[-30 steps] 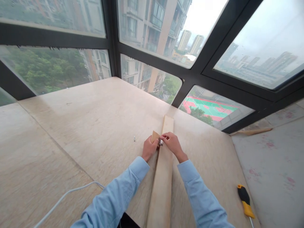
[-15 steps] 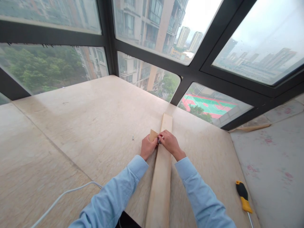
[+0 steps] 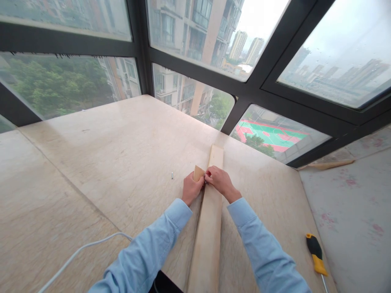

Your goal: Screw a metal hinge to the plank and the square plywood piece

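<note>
A long pale wooden plank [image 3: 208, 232] lies on the plywood platform [image 3: 116, 154], running away from me. My left hand [image 3: 191, 189] is closed around a small wooden block [image 3: 198, 172] held against the plank's left edge. My right hand [image 3: 218, 181] is closed in a pinch on top of the plank, right beside the block. A small metal fitting seen between the hands earlier is now covered by the right fingers. Both arms wear light blue sleeves.
A small screw [image 3: 172, 176] lies on the platform left of the hands. A yellow-and-black screwdriver [image 3: 316, 256] rests at the lower right. A white cable [image 3: 82, 250] crosses the lower left. Dark-framed windows [image 3: 244, 99] close the far side. A wood strip [image 3: 326, 165] lies at right.
The right fingers have closed over the small metal fitting, which showed between the hands a second ago. The hands otherwise stay in place; the view shifted slightly.
</note>
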Demonstrator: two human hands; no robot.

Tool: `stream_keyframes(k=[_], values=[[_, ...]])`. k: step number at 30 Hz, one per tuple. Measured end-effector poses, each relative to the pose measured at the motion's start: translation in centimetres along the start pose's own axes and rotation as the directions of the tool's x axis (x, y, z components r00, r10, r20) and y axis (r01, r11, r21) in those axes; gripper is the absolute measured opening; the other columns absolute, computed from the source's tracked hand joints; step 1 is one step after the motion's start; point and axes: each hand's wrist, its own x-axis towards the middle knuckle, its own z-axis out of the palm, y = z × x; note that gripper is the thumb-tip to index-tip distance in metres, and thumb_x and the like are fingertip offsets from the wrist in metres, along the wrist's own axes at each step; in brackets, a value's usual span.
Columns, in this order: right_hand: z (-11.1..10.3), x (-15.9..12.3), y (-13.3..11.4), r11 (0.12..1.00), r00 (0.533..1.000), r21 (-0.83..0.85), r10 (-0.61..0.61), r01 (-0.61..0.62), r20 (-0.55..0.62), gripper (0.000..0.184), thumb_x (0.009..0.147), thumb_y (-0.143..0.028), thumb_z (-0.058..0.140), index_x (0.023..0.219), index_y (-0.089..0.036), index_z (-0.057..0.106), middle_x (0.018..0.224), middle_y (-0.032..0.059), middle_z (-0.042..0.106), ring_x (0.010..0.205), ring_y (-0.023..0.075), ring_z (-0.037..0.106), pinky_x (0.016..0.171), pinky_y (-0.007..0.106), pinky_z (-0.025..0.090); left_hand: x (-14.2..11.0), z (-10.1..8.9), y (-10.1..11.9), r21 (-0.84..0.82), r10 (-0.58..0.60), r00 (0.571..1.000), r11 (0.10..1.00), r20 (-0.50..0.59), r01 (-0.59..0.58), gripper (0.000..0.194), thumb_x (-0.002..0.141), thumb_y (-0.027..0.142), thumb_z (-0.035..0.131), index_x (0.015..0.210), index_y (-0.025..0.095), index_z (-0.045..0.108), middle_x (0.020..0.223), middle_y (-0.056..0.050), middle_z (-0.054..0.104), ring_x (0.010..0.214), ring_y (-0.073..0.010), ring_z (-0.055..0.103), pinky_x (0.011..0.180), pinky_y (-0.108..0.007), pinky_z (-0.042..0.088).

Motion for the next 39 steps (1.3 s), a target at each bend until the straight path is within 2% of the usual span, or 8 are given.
stream_keyframes(k=[9,16,24,30,33,35,39], values=[[-0.9,0.4,0.2,1.000,0.993,0.022,-0.009,0.006,0.117,0.008,0.088,-0.023,0.053,0.083,-0.019,0.058,0.086,0.0025,0.062,0.076,0.0142,0.055,0.061,0.024,0.032,-0.1,-0.1,0.3,0.002,-0.011,1.000,1.000,-0.006,0.011,0.018,0.074,0.032,0.061,0.076,0.014,0.061,0.069,-0.003,0.064,0.061,-0.0137,0.055,0.052,-0.021,0.039],[-0.4,0.2,0.5,0.997,0.998,0.055,-0.056,0.054,0.034,0.005,0.084,-0.019,0.056,0.081,-0.019,0.059,0.083,0.0034,0.062,0.075,0.0155,0.055,0.063,0.025,0.035,-0.1,0.0,0.0,-0.012,-0.003,1.000,1.000,-0.007,0.003,0.021,0.074,0.034,0.062,0.078,0.014,0.062,0.070,-0.003,0.064,0.062,-0.0144,0.056,0.053,-0.022,0.040],[-0.5,0.6,0.8,0.982,0.998,0.181,-0.060,0.056,0.017,0.005,0.080,-0.015,0.056,0.077,-0.017,0.059,0.077,0.0020,0.060,0.072,0.0143,0.052,0.065,0.025,0.036,-0.1,0.1,0.1,-0.040,-0.008,1.000,0.999,-0.009,0.008,0.019,0.074,0.032,0.062,0.077,0.014,0.062,0.069,-0.003,0.064,0.061,-0.0138,0.056,0.052,-0.021,0.040],[-0.2,0.4,1.2,0.948,0.990,0.285,-0.143,0.140,-0.009,0.006,0.079,-0.010,0.055,0.080,-0.016,0.058,0.079,0.0014,0.057,0.072,0.0133,0.051,0.066,0.024,0.038,-0.1,0.2,0.0,-0.057,-0.019,1.000,0.998,-0.003,0.019,0.017,0.074,0.030,0.060,0.076,0.014,0.060,0.067,-0.002,0.062,0.059,-0.0130,0.055,0.051,-0.021,0.039],[-0.1,0.1,1.5,0.937,0.993,0.327,-0.112,0.119,-0.039,0.009,0.081,-0.014,0.057,0.090,-0.016,0.059,0.085,0.0022,0.058,0.072,0.0129,0.052,0.068,0.024,0.041,-0.1,0.2,-0.1,-0.058,-0.020,1.000,0.998,-0.001,0.019,0.016,0.074,0.030,0.060,0.077,0.013,0.061,0.067,-0.002,0.062,0.059,-0.0130,0.055,0.051,-0.021,0.039],[0.0,0.0,1.6,0.949,0.996,0.303,-0.071,0.082,-0.047,0.010,0.085,-0.021,0.058,0.094,-0.016,0.059,0.088,0.0031,0.059,0.074,0.0136,0.054,0.069,0.025,0.042,0.0,0.3,-0.1,-0.055,-0.019,1.000,0.998,-0.002,0.019,0.017,0.074,0.030,0.060,0.077,0.013,0.061,0.067,-0.002,0.062,0.059,-0.0129,0.055,0.050,-0.021,0.039],[0.0,-0.2,1.4,0.989,0.999,0.144,-0.037,0.038,-0.011,0.019,0.093,-0.031,0.053,0.081,-0.018,0.062,0.086,0.0045,0.061,0.080,0.0162,0.057,0.070,0.026,0.041,0.0,0.3,-0.2,-0.031,-0.020,1.000,0.999,-0.016,0.020,0.021,0.074,0.035,0.062,0.076,0.013,0.061,0.067,-0.002,0.062,0.059,-0.0129,0.054,0.050,-0.021,0.038]])
